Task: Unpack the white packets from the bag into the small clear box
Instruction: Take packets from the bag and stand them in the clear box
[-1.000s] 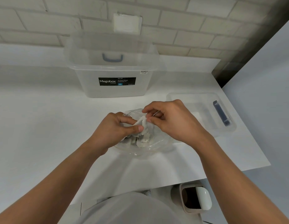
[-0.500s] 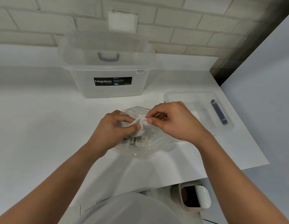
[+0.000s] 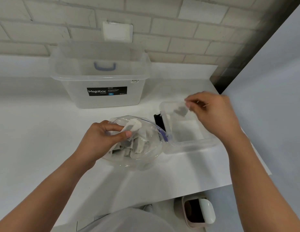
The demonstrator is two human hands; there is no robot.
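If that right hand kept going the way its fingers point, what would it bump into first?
Probably the big Megabox tub. The right hand, pinching a white packet, points leftward above the small clear box; it seems high enough to clear that rim, though depth is unclear.

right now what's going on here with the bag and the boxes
A person is unpacking white packets at a white table. The left hand grips the mouth of a clear bag, which has a heap of packets inside. The right hand pinches one white packet above the open small clear box, not yet let go. A larger Megabox tub stands behind, untouched.
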